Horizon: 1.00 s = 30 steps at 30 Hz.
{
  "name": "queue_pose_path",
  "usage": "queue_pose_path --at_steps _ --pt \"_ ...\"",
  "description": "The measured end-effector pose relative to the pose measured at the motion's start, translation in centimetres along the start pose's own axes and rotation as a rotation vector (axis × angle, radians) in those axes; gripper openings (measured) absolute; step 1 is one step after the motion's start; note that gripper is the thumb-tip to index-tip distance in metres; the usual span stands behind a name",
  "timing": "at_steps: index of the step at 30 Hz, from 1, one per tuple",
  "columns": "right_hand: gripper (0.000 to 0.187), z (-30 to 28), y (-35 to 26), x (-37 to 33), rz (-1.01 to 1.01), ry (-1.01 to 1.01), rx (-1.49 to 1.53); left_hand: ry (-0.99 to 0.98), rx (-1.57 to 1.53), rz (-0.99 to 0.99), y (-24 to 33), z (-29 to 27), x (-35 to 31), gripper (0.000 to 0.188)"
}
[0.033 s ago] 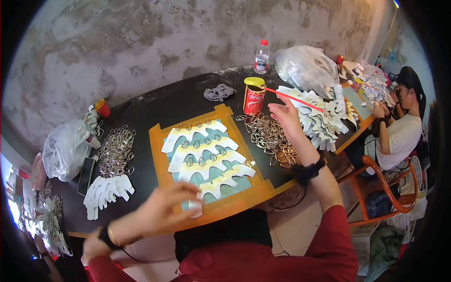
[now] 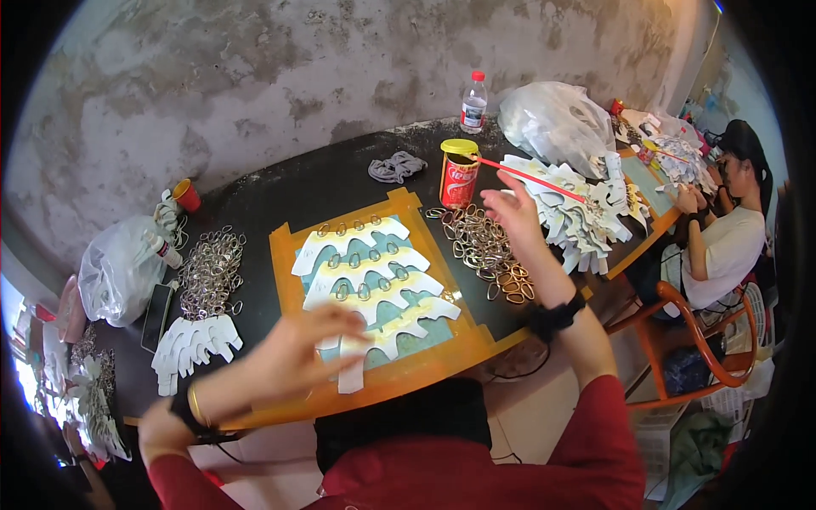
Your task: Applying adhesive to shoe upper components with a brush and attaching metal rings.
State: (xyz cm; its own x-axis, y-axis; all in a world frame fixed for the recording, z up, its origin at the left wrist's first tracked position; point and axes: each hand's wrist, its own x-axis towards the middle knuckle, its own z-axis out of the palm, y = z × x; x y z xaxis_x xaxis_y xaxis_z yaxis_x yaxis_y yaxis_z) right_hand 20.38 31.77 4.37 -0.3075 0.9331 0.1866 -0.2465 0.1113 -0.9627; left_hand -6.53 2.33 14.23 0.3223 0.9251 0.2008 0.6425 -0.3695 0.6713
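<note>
White strips (image 2: 404, 260) in rows on a taped board (image 2: 480, 344)

Pale lettering marks the red can (image 2: 460, 183), whose yellow lid tilts up; a printed label wraps the bottle (image 2: 473, 106) behind it. The strips lie before the person, yellow along their edges, with metal rings on the three farther ones.

The left hand (image 2: 310, 353), blurred, is over the near left corner with fingers apart and half bent, nothing visible in it; it hides part of the nearer strips. The right hand (image 2: 517, 212) is loosely spread and looks empty, above a ring pile (image 2: 484, 246). Its fingertips meet the line of the red stick (image 2: 544, 182) resting on the can; whether they touch I cannot tell.

Rightward lie a strip heap (image 2: 586, 225) and clear bag (image 2: 552, 119); leftward, a phone (image 2: 156, 316).
</note>
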Motion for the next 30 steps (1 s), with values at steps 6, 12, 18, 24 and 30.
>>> queue_pose_path --at_steps 6,12,18,24,30 --pt "0.054 4.2 -1.4 -10.1 0.073 -0.287 0.029 0.013 0.190 -0.073 -6.9 -2.2 16.8 0.083" --pt "0.031 1.5 -0.8 -17.9 -0.218 -0.303 -0.369 0.000 0.257 -0.063 -11.9 -0.7 29.5 0.139" --pt "0.022 -3.0 0.6 -22.1 -0.125 -0.012 -0.181 -0.300 0.108 -0.086 -10.7 -0.5 34.1 0.136" --pt "0.019 -4.7 1.4 -23.4 -0.030 0.064 -0.150 -0.214 0.396 0.015 -11.2 1.1 33.5 0.088" --pt "0.019 -3.5 0.4 -22.9 0.026 0.003 -0.210 -0.127 0.363 0.116 -13.9 0.7 33.2 0.092"
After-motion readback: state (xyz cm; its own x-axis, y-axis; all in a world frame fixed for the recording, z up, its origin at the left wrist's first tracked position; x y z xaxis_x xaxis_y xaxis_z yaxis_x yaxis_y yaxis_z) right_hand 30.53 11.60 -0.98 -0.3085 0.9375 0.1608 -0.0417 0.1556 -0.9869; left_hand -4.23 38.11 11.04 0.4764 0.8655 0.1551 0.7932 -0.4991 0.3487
